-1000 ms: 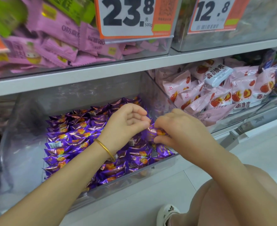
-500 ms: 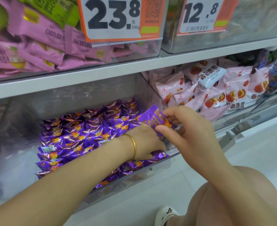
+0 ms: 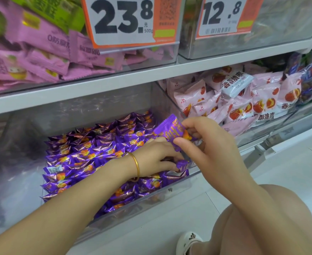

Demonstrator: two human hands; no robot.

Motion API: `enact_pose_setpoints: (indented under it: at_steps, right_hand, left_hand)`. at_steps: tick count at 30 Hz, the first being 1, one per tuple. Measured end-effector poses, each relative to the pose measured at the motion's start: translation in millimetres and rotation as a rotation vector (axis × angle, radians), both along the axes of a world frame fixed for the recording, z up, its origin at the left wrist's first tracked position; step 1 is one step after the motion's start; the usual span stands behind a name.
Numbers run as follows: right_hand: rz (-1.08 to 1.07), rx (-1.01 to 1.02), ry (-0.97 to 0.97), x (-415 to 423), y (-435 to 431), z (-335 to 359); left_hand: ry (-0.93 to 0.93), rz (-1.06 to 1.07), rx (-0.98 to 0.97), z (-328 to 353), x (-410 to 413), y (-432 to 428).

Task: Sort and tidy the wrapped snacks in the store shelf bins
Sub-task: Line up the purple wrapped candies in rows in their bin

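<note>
Store shelving in white, two tiers of clear plastic bins, pale tiled floor below.

Lower tier, left bin [image 3: 13, 181]: purple snacks [image 3: 89, 155], foil-wrapped with an orange fruit picture, laid in rows across the bin floor.

Right hand [image 3: 212, 150]: above the bin's front right corner, thumb and fingers pinching one raised packet [image 3: 171, 131], purple, held tilted and clear of the rows. It has yellow lettering, too blurred to read.

Left hand [image 3: 157, 157]: just beneath the right hand, down on the rows at the same corner, fingers curled about a second packet [image 3: 182, 165], purple, near the bin's front wall. Gold bangle [image 3: 136, 166] on the wrist.

Lower tier, right bin [image 3: 273, 131]: pink packets [image 3: 263, 102] with a red fruit picture, heaped. One white packet [image 3: 237, 83] lies on top, printed 香酥脆枣 in dark blue.

Upper tier, left: lilac packets [image 3: 41, 57], green packets [image 3: 50, 11] above them.

Price tag [image 3: 125, 21], orange-bordered: "23.8", "元", "500g", plus a square code. Second tag [image 3: 223, 15]: "12.8", with a barcode.

Bottom edge: bare knee [image 3: 262, 218], white shoe [image 3: 186, 242].
</note>
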State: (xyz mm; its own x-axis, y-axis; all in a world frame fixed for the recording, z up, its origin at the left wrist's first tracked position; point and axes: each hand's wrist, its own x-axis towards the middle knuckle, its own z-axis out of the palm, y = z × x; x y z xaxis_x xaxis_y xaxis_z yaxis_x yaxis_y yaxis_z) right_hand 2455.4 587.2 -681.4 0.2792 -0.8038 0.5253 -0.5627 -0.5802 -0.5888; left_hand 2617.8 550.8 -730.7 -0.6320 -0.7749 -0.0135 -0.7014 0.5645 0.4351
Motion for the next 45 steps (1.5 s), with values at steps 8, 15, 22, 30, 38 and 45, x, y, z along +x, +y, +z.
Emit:
enact_pose_setpoints:
  at_steps: [8, 15, 22, 30, 38, 45]
  right_hand:
    - [-0.001, 0.015, 0.023, 3, -1, -1]
    - [0.027, 0.008, 0.065, 5, -3, -2]
    - [0.013, 0.037, 0.139, 5, -5, 1]
    - [-0.034, 0.047, 0.667, 23, -15, 26]
    - [-0.017, -0.017, 1.144, 46, -26, 27]
    - [-0.007, 0.052, 1.151, 52, -32, 21]
  left_hand:
    - [-0.018, 0.02, 0.001, 1, -1, 3]
    - [-0.255, 0.005, -0.097, 5, -15, 7]
    - [0.03, 0.292, -0.079, 15, -3, 12]
    - [-0.233, 0.235, 0.034, 3, 16, 31]
    - [-0.274, 0.206, -0.046, -1, 25, 44]
    - [-0.229, 0.192, -0.032, -2, 28, 44]
